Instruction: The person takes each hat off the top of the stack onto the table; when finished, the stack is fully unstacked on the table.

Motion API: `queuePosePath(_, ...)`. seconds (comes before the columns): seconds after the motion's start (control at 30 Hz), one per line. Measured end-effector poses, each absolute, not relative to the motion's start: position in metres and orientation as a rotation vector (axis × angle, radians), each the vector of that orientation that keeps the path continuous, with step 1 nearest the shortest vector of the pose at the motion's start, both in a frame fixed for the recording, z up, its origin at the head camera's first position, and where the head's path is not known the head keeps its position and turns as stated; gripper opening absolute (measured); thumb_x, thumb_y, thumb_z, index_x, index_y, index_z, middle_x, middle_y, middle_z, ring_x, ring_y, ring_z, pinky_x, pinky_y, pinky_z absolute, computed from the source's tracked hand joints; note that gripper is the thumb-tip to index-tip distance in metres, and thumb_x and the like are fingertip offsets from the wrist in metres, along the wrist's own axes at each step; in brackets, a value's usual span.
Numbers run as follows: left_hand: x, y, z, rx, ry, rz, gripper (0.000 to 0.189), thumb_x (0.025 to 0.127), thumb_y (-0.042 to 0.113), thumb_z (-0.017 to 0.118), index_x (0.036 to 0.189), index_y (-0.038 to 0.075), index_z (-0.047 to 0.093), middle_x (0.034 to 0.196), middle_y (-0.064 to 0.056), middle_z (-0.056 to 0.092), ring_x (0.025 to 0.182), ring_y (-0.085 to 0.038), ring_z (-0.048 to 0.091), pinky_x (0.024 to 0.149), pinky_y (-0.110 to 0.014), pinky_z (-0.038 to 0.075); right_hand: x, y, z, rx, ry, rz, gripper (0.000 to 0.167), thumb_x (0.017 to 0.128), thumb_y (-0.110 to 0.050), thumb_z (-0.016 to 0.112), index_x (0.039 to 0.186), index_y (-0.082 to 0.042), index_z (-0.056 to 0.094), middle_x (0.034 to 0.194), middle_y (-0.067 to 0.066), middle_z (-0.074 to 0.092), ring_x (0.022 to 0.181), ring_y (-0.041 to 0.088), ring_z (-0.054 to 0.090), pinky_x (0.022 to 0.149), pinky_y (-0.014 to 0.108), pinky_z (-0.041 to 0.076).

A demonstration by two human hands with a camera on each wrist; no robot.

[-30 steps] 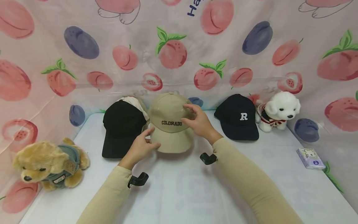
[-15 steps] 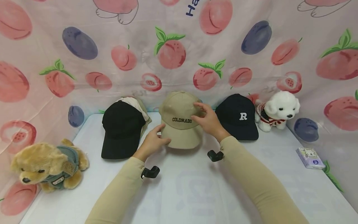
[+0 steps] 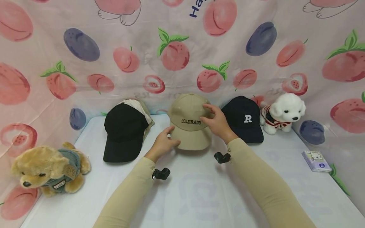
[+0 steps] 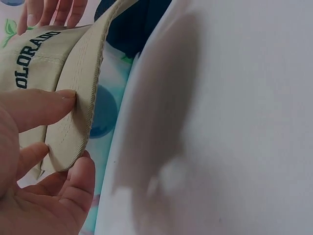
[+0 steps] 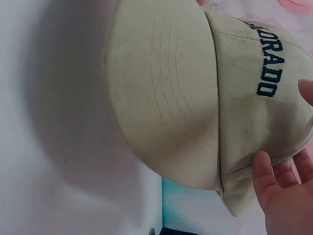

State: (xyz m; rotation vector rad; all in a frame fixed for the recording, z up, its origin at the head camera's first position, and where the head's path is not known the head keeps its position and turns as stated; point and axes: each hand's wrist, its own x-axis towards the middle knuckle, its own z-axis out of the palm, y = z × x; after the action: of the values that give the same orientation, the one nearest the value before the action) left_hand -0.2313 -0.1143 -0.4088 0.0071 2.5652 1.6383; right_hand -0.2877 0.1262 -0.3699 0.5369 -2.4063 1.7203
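Between my two hands is a beige baseball cap (image 3: pixel 190 110) with COLORADO stitched across its front, brim toward me. My left hand (image 3: pixel 163 143) pinches the left side of the brim, thumb on top and fingers beneath, as the left wrist view shows. On the other side my right hand (image 3: pixel 218 122) holds the crown, its thumb on the front and its fingers at the side and lower edge. In both wrist views the brim casts a broad shadow on the white tabletop (image 4: pixel 234 122). The inside of the cap is hidden.
Left of the beige cap, a black cap (image 3: pixel 124 133) lies over a white-and-beige one (image 3: pixel 136 106). A navy cap (image 3: pixel 242 120) marked R and a white toy dog (image 3: pixel 286 110) stand right. A brown toy dog (image 3: pixel 51 167) is front left, a tissue pack (image 3: pixel 316 161) far right.
Both hands have carried the beige cap to the right, away from the black cap and nearer the navy one. The white-and-beige cap shows more. The grip looks the same.
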Motion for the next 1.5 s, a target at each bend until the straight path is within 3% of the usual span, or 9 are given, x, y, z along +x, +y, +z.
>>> queuePosePath(0.33, -0.239, -0.103, -0.417, -0.002, 2.547, 1.646, 0.074, 0.085, 0.011, 0.076, 0.15, 0.005, 0.043, 0.146, -0.019, 0.047, 0.126, -0.033, 0.052, 0.103, -0.044, 0.044, -0.292, 0.133, -0.375, 0.454, -2.422, 1.722, 0.053, 0.093, -0.005, 0.07, 0.142, 0.003, 0.051, 0.144, 0.023, 0.041, 0.133, 0.039, 0.039, 0.108, 0.047, 0.039)
queuePosePath(0.7, -0.245, -0.089, -0.421, -0.009, 2.546, 1.588, 0.073, 0.085, 0.014, 0.076, 0.15, 0.005, 0.043, 0.142, -0.024, 0.048, 0.127, -0.035, 0.048, 0.106, -0.047, 0.04, -0.301, 0.144, -0.383, 0.371, -2.498, 1.628, 0.055, 0.093, -0.011, 0.07, 0.144, -0.001, 0.05, 0.147, 0.021, 0.04, 0.134, 0.039, 0.038, 0.11, 0.05, 0.035)
queuePosePath(1.17, -0.257, -0.074, -0.429, -0.047, 2.51, 1.557, 0.074, 0.085, 0.015, 0.075, 0.151, 0.007, 0.043, 0.15, -0.016, 0.045, 0.135, -0.03, 0.042, 0.104, -0.043, 0.043, -0.317, 0.151, -0.395, 0.291, -2.508, 1.633, 0.057, 0.094, -0.018, 0.071, 0.144, -0.002, 0.05, 0.148, 0.02, 0.039, 0.137, 0.038, 0.035, 0.112, 0.049, 0.033)
queuePosePath(1.37, -0.26, -0.069, -0.434, -0.019, 2.519, 1.544, 0.074, 0.085, 0.016, 0.074, 0.151, 0.005, 0.043, 0.152, -0.015, 0.043, 0.142, -0.03, 0.036, 0.114, -0.042, 0.031, -0.323, 0.153, -0.4, 0.266, -2.512, 1.601, 0.055, 0.094, -0.016, 0.071, 0.143, -0.002, 0.05, 0.148, 0.02, 0.039, 0.136, 0.038, 0.036, 0.111, 0.048, 0.033)
queuePosePath(1.5, -0.261, -0.067, -0.435, -0.006, 2.514, 1.544, 0.075, 0.085, 0.016, 0.075, 0.151, 0.004, 0.042, 0.153, -0.014, 0.042, 0.143, -0.03, 0.035, 0.115, -0.041, 0.029, -0.326, 0.155, -0.402, 0.266, -2.521, 1.588, 0.054, 0.094, -0.017, 0.07, 0.143, -0.002, 0.051, 0.148, 0.02, 0.04, 0.137, 0.038, 0.036, 0.112, 0.048, 0.032)
